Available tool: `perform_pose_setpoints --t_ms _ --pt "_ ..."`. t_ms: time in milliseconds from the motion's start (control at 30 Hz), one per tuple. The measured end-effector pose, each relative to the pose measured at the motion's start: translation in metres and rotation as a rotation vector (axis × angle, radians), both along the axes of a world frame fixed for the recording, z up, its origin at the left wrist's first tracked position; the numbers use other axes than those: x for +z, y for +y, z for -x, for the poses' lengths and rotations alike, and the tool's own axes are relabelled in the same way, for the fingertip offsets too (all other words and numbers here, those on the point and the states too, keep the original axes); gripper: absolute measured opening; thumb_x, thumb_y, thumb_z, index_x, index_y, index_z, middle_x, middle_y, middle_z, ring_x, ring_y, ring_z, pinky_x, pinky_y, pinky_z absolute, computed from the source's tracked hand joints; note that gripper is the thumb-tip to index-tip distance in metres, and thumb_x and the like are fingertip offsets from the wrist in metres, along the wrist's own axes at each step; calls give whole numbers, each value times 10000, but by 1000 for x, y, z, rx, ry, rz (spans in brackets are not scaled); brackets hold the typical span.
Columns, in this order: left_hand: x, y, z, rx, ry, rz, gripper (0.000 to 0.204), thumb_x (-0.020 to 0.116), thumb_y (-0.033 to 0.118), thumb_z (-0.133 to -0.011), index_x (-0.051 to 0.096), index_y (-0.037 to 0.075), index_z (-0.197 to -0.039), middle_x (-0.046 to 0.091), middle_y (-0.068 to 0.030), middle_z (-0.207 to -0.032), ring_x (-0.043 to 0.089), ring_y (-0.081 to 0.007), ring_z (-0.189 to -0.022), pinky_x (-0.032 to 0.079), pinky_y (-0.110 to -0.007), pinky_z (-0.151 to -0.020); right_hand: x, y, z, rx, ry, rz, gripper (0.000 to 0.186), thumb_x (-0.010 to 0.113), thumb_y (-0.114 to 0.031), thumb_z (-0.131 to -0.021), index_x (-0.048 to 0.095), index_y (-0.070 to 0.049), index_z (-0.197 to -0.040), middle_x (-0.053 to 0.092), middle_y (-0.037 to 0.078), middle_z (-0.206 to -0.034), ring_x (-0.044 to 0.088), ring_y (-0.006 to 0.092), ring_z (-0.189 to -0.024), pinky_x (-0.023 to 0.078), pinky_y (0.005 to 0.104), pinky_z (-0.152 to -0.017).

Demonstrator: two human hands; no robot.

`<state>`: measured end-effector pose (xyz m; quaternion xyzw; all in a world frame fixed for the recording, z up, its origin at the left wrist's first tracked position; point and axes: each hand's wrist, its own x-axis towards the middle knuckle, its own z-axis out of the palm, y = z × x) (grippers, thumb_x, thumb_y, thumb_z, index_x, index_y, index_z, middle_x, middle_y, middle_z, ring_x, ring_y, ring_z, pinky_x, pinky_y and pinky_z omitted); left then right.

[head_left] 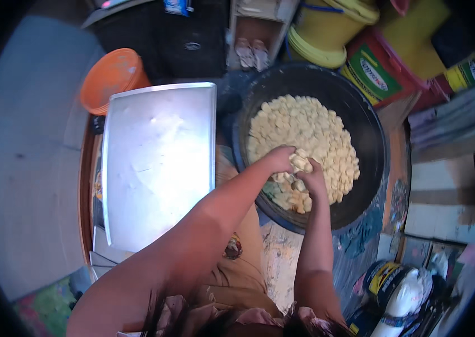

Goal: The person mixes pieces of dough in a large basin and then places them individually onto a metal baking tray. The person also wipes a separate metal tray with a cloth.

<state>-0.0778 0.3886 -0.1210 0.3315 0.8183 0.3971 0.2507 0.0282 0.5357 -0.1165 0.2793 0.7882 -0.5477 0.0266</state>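
A large black round tub (366, 168) at the right of centre holds a mound of pale, small lumps (299, 123), possibly dough pieces, with a greenish patch showing at its lower left. My left hand (279, 160) and my right hand (311, 177) are in the lower part of the mound, their fingers curled round a clump of the lumps between them. A flat metal tray (153, 163) with a raised rim lies to the left of the tub, beside my left forearm.
An orange bucket (108, 84) stands behind the tray. At the back are a black case (159, 45), slippers in a cubby (251, 53) and stacked yellow buckets (321, 39). A pale board (24, 157) lines the left; bottles and containers (394, 297) crowd the lower right.
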Motion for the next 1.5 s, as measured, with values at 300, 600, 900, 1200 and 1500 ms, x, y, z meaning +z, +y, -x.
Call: perform_pose_setpoints --t_ms 300,600,900,1200,1500 --pt "162 -173 -27 397 254 -326 629 762 131 -602 578 12 -1192 565 -188 -1150 562 -355 -1095 447 -383 -971 166 -136 33 397 521 -280 596 758 -112 -592 601 24 -1150 516 195 -1185 544 326 -1123 443 380 -964" --pt "156 -369 -118 740 243 -27 671 741 171 -658 518 69 -1283 474 -186 -1266 513 -376 -1138 423 -428 -974 149 -351 10 818 422 -569 671 769 -199 -629 541 -61 -1245 447 199 -1309 470 415 -1171 444 424 -959" --pt "121 -429 -128 564 328 -99 774 767 251 -705 440 119 -1394 367 -183 -1377 348 -344 -1320 273 -445 -1088 155 -328 20 1092 435 -547 712 775 -328 -688 518 -63 -1296 398 222 -1393 467 418 -1210 432 418 -978" --pt "118 -450 -32 602 -27 -89 348 716 162 -805 641 24 -1117 585 -184 -1094 578 -312 -1080 461 -349 -908 122 -389 105 779 616 -649 542 741 -403 -726 641 -125 -1180 545 134 -1204 477 323 -1201 431 389 -967" --pt "100 -446 63 717 532 -196 357 725 107 -775 649 44 -1118 635 -146 -1022 628 -281 -966 477 -348 -862 119 -367 178 794 303 -239 364 730 -183 -690 670 -35 -1018 654 174 -1026 637 341 -954 491 405 -874"
